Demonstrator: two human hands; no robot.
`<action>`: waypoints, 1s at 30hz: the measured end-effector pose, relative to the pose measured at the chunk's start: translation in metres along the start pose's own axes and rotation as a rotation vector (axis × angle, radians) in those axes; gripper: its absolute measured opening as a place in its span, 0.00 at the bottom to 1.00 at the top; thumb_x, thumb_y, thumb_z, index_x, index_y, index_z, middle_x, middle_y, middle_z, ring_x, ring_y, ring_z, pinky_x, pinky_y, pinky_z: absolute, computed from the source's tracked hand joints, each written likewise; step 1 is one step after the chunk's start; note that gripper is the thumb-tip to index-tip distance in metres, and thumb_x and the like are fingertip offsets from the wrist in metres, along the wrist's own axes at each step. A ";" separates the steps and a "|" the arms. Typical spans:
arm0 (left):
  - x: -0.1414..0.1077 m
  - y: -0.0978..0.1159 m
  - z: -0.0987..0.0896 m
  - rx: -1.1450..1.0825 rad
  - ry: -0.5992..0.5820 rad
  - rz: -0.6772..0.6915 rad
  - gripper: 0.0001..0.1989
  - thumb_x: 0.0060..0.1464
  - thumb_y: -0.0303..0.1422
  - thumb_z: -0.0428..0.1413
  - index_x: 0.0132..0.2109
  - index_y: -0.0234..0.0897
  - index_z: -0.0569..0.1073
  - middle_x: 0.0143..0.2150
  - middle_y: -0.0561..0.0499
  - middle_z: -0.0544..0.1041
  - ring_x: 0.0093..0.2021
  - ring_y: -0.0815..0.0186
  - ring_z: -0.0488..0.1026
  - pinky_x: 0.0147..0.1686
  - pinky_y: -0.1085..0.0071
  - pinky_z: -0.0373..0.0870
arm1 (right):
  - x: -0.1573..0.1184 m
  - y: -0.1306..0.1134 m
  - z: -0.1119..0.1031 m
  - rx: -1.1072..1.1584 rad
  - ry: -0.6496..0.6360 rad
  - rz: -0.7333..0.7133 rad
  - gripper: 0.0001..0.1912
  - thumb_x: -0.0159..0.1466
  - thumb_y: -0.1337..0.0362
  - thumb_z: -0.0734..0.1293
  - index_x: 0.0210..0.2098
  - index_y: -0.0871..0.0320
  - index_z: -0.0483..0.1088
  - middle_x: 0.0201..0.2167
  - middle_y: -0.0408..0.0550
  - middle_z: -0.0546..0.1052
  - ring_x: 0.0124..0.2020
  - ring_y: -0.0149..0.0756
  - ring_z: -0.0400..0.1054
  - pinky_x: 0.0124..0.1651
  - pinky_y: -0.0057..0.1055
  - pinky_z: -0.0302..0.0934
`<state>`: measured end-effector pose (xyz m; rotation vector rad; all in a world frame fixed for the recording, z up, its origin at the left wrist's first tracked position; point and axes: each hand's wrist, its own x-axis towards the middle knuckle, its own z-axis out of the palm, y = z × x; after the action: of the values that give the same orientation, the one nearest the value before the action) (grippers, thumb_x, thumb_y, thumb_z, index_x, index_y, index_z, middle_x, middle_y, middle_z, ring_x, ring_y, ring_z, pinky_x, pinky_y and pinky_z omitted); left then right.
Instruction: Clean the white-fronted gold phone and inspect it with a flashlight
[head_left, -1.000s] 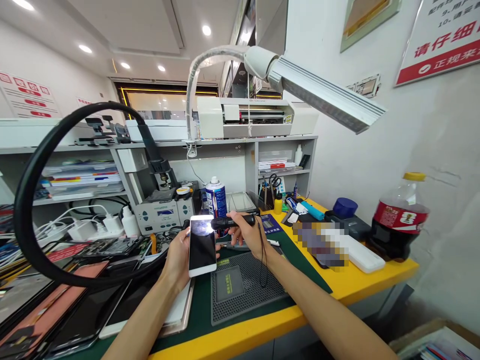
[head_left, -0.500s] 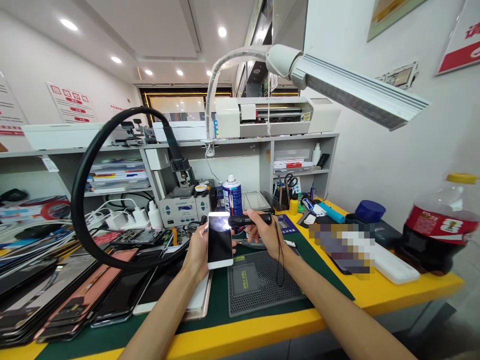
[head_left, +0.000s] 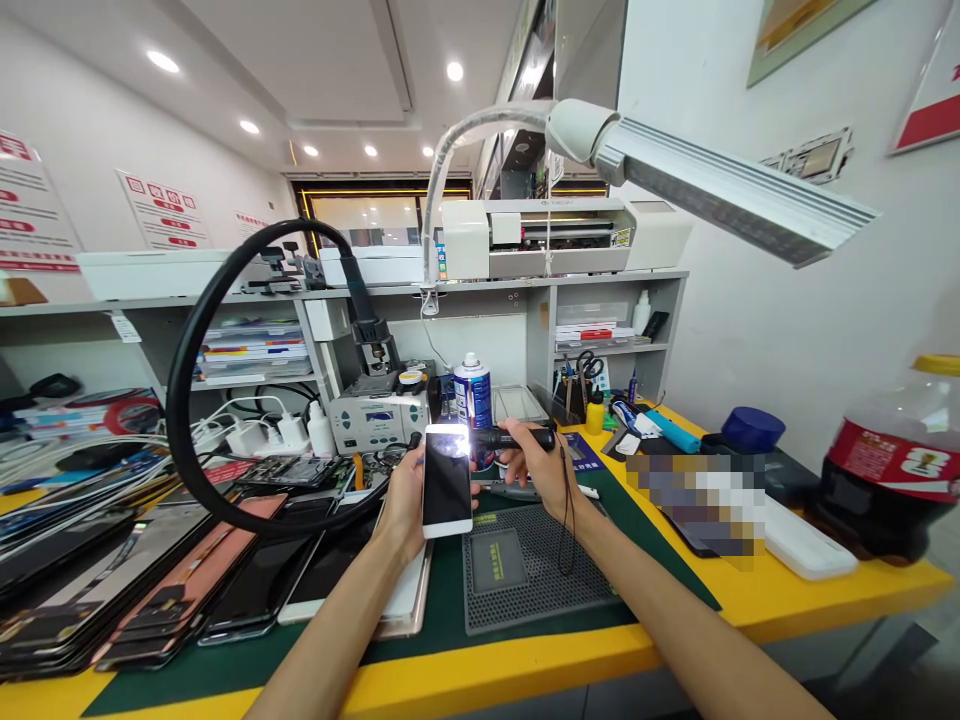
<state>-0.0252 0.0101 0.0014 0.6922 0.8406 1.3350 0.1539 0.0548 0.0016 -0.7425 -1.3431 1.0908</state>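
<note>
A white-framed phone (head_left: 448,487) with a dark screen is held upright in my left hand (head_left: 405,505), whose fingers wrap round its left edge and back. My right hand (head_left: 541,465) grips a black flashlight (head_left: 499,439) with a wrist cord hanging from it. The flashlight is lit and its head points left at the top right of the phone, where a bright glare shows. Below both hands lies a grey perforated mat (head_left: 536,570) on the green work mat (head_left: 442,610).
Phones and screens (head_left: 187,570) cover the left side. A black hose (head_left: 180,400) loops beside a rework station (head_left: 381,420). Behind my hands stands a blue spray can (head_left: 472,393). At the right are a cola bottle (head_left: 892,450) and white case (head_left: 810,535); a lamp (head_left: 735,190) hangs above.
The whole view has shifted, so things appear slightly further right. The glare at the phone's top looks brighter. Both hands keep their holds on the phone and flashlight.
</note>
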 end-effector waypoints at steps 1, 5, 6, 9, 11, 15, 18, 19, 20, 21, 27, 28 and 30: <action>0.000 0.000 0.001 -0.001 -0.003 -0.003 0.20 0.63 0.41 0.47 0.42 0.30 0.79 0.28 0.42 0.80 0.30 0.54 0.81 0.30 0.61 0.80 | 0.000 0.000 0.000 0.001 0.003 -0.003 0.26 0.62 0.44 0.68 0.41 0.63 0.77 0.20 0.47 0.77 0.14 0.31 0.68 0.13 0.24 0.56; 0.001 -0.001 0.001 -0.006 -0.011 -0.009 0.19 0.63 0.40 0.48 0.42 0.30 0.79 0.28 0.42 0.81 0.30 0.55 0.81 0.30 0.62 0.80 | 0.000 0.001 0.000 0.002 0.015 -0.013 0.25 0.62 0.45 0.68 0.42 0.63 0.77 0.20 0.46 0.76 0.14 0.30 0.68 0.13 0.23 0.56; 0.001 -0.001 0.000 -0.008 -0.012 -0.011 0.19 0.63 0.39 0.48 0.42 0.30 0.79 0.29 0.42 0.81 0.30 0.55 0.81 0.30 0.62 0.80 | 0.001 0.002 0.000 0.002 0.016 -0.014 0.25 0.62 0.45 0.68 0.41 0.63 0.77 0.20 0.45 0.76 0.14 0.30 0.68 0.13 0.23 0.56; 0.002 -0.001 -0.002 -0.017 -0.019 -0.021 0.19 0.63 0.40 0.49 0.44 0.30 0.78 0.30 0.41 0.81 0.31 0.54 0.81 0.31 0.62 0.80 | 0.001 0.002 -0.001 0.001 0.015 -0.016 0.26 0.62 0.44 0.68 0.42 0.63 0.77 0.20 0.45 0.76 0.13 0.30 0.68 0.13 0.23 0.56; 0.001 0.000 -0.003 -0.023 -0.028 -0.030 0.20 0.64 0.41 0.49 0.45 0.29 0.77 0.32 0.40 0.81 0.32 0.54 0.81 0.32 0.61 0.80 | 0.001 0.002 -0.001 -0.001 0.009 -0.018 0.26 0.62 0.44 0.68 0.42 0.63 0.77 0.20 0.45 0.76 0.14 0.30 0.68 0.14 0.23 0.57; -0.001 0.003 -0.002 -0.040 -0.044 -0.043 0.22 0.66 0.41 0.46 0.48 0.26 0.76 0.36 0.36 0.82 0.34 0.52 0.81 0.34 0.57 0.80 | 0.001 0.001 -0.002 -0.007 0.000 -0.019 0.26 0.62 0.44 0.68 0.42 0.63 0.77 0.20 0.45 0.76 0.14 0.30 0.68 0.14 0.23 0.58; -0.003 0.005 -0.001 -0.052 -0.058 -0.037 0.23 0.66 0.41 0.44 0.49 0.25 0.75 0.40 0.34 0.81 0.35 0.50 0.81 0.35 0.54 0.80 | 0.001 0.001 -0.003 -0.011 0.001 -0.015 0.26 0.62 0.44 0.68 0.41 0.62 0.78 0.20 0.46 0.76 0.14 0.30 0.68 0.14 0.23 0.58; -0.003 0.006 0.000 -0.054 -0.059 -0.034 0.24 0.66 0.41 0.44 0.50 0.25 0.75 0.40 0.33 0.81 0.35 0.50 0.81 0.35 0.54 0.80 | 0.001 0.001 -0.003 -0.013 0.001 -0.014 0.26 0.62 0.44 0.68 0.41 0.62 0.78 0.20 0.46 0.76 0.14 0.30 0.68 0.14 0.23 0.58; -0.003 0.006 0.000 -0.055 -0.057 -0.031 0.24 0.66 0.41 0.44 0.50 0.25 0.75 0.41 0.33 0.81 0.35 0.50 0.81 0.35 0.53 0.80 | 0.001 0.001 -0.003 -0.015 0.001 -0.013 0.26 0.62 0.44 0.68 0.41 0.62 0.78 0.20 0.46 0.76 0.14 0.30 0.68 0.14 0.23 0.58; -0.003 0.006 0.000 -0.057 -0.051 -0.028 0.24 0.66 0.41 0.44 0.50 0.24 0.75 0.41 0.32 0.81 0.34 0.49 0.81 0.35 0.52 0.80 | 0.001 0.001 -0.003 -0.017 0.000 -0.012 0.26 0.63 0.44 0.68 0.42 0.62 0.78 0.20 0.46 0.76 0.14 0.30 0.68 0.14 0.23 0.57; -0.001 0.006 -0.004 -0.084 -0.007 -0.008 0.24 0.66 0.41 0.44 0.50 0.24 0.75 0.40 0.31 0.81 0.36 0.47 0.82 0.36 0.51 0.79 | 0.001 0.004 -0.002 -0.027 -0.006 -0.006 0.27 0.63 0.45 0.68 0.44 0.63 0.78 0.20 0.46 0.76 0.14 0.31 0.68 0.14 0.23 0.57; 0.000 0.005 -0.005 -0.091 -0.001 -0.007 0.24 0.66 0.41 0.44 0.51 0.24 0.75 0.39 0.31 0.81 0.36 0.47 0.82 0.36 0.51 0.79 | 0.002 0.004 -0.003 -0.028 -0.007 -0.005 0.27 0.63 0.45 0.67 0.44 0.64 0.78 0.20 0.46 0.76 0.14 0.31 0.68 0.14 0.23 0.56; 0.002 0.004 -0.008 -0.105 0.007 -0.009 0.24 0.66 0.41 0.44 0.51 0.24 0.74 0.38 0.32 0.81 0.35 0.48 0.82 0.35 0.51 0.79 | 0.001 0.004 -0.003 -0.030 -0.011 -0.003 0.27 0.63 0.45 0.67 0.44 0.64 0.78 0.20 0.46 0.76 0.14 0.31 0.68 0.14 0.23 0.56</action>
<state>-0.0341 0.0121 0.0005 0.6017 0.7726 1.3645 0.1556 0.0580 -0.0018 -0.7575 -1.3725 1.0761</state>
